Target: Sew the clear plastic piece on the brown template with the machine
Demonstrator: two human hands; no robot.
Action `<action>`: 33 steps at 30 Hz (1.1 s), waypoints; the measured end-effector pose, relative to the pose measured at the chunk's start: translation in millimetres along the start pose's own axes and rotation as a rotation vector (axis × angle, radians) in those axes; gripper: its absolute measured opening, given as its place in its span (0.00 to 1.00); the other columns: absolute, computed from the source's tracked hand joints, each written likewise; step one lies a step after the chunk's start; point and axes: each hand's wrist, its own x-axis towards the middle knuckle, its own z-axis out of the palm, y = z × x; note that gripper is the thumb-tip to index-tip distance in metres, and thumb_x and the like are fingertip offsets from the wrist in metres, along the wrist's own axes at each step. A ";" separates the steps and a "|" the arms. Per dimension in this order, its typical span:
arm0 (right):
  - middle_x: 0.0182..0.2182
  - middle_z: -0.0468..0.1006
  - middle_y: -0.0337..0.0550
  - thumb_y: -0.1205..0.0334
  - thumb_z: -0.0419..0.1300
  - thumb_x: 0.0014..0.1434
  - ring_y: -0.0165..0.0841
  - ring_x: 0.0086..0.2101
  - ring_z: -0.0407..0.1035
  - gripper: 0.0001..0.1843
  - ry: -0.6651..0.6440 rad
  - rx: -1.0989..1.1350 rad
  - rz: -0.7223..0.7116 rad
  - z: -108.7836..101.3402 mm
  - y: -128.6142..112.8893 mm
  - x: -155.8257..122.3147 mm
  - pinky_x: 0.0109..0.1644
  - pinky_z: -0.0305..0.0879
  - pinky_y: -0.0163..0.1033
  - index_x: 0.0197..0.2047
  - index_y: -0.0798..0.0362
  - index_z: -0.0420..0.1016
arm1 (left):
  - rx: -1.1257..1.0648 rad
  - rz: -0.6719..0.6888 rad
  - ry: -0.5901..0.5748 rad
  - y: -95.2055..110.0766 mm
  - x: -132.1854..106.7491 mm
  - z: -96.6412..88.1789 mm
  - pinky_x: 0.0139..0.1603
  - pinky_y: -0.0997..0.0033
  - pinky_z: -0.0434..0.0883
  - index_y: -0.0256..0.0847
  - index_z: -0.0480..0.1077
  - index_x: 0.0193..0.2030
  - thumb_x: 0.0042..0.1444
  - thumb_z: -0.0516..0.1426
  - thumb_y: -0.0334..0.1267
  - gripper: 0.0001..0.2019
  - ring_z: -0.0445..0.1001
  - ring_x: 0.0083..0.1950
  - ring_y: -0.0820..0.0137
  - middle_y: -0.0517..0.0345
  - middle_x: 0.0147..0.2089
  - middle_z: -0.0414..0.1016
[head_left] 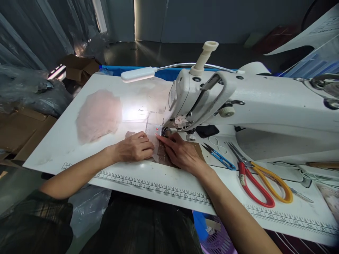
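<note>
A white sewing machine [238, 102] stands on a white table [66, 134]. A small pale, translucent piece of fabric [155, 135] lies under its needle, lit by the machine's lamp [137, 74]. My left hand [135, 146] rests on the left part of the piece, its fingers curled and pressed onto it. To the right, my right hand [180, 151] lies flat on the same piece, fingers stretched toward the presser foot [165, 131].
A pile of pink fluffy material [99, 114] lies at the table's left. Blue thread snips [219, 157], red-handled scissors [253, 180] and yellow-handled scissors [272, 180] lie to the right. A ruler scale [159, 187] runs along the front edge. Cardboard boxes [23, 134] stand left.
</note>
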 end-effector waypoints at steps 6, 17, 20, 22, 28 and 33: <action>0.44 0.69 0.55 0.61 0.46 0.65 0.33 0.28 0.65 0.24 -0.061 -0.081 0.036 -3.0 -9.7 5.3 0.24 0.57 0.37 0.62 0.44 0.67 | 0.021 0.023 -0.074 1.6 -0.1 0.0 0.40 0.68 0.69 0.41 0.70 0.28 0.66 0.49 0.29 0.16 0.73 0.33 0.72 0.59 0.33 0.78; 0.41 0.72 0.47 0.63 0.46 0.65 0.30 0.30 0.68 0.24 0.052 0.109 -0.031 -2.2 7.5 -1.7 0.31 0.65 0.34 0.61 0.45 0.70 | 0.007 -0.017 0.002 2.0 -4.3 2.7 0.39 0.65 0.67 0.38 0.71 0.27 0.63 0.51 0.29 0.15 0.73 0.36 0.71 0.56 0.40 0.80; 0.42 0.70 0.49 0.63 0.47 0.65 0.30 0.30 0.66 0.24 0.034 0.056 -0.044 -1.9 3.1 0.3 0.29 0.61 0.34 0.61 0.44 0.70 | 0.016 -0.025 0.031 1.8 -3.4 -0.3 0.39 0.65 0.66 0.38 0.71 0.26 0.63 0.52 0.30 0.14 0.73 0.36 0.71 0.56 0.40 0.80; 0.43 0.70 0.50 0.61 0.47 0.65 0.31 0.31 0.66 0.24 0.011 0.018 -0.047 -1.1 0.2 2.0 0.28 0.59 0.34 0.62 0.43 0.69 | 0.000 -0.016 0.043 1.6 -2.9 -1.0 0.40 0.65 0.66 0.38 0.71 0.26 0.63 0.52 0.30 0.14 0.73 0.38 0.70 0.55 0.41 0.80; 0.42 0.69 0.51 0.61 0.46 0.65 0.33 0.32 0.67 0.24 -0.008 -0.005 -0.023 1.4 -0.6 2.9 0.29 0.58 0.36 0.62 0.43 0.69 | -0.047 -0.022 -0.008 0.4 -5.2 4.3 0.41 0.65 0.67 0.38 0.73 0.29 0.64 0.52 0.32 0.13 0.74 0.39 0.69 0.54 0.44 0.80; 0.40 0.70 0.51 0.63 0.46 0.65 0.32 0.31 0.67 0.25 0.031 0.073 -0.049 1.6 4.1 -1.3 0.31 0.62 0.37 0.63 0.45 0.69 | -0.046 -0.027 -0.010 -0.7 -6.7 5.7 0.40 0.65 0.67 0.38 0.75 0.34 0.65 0.52 0.32 0.11 0.74 0.39 0.69 0.54 0.44 0.80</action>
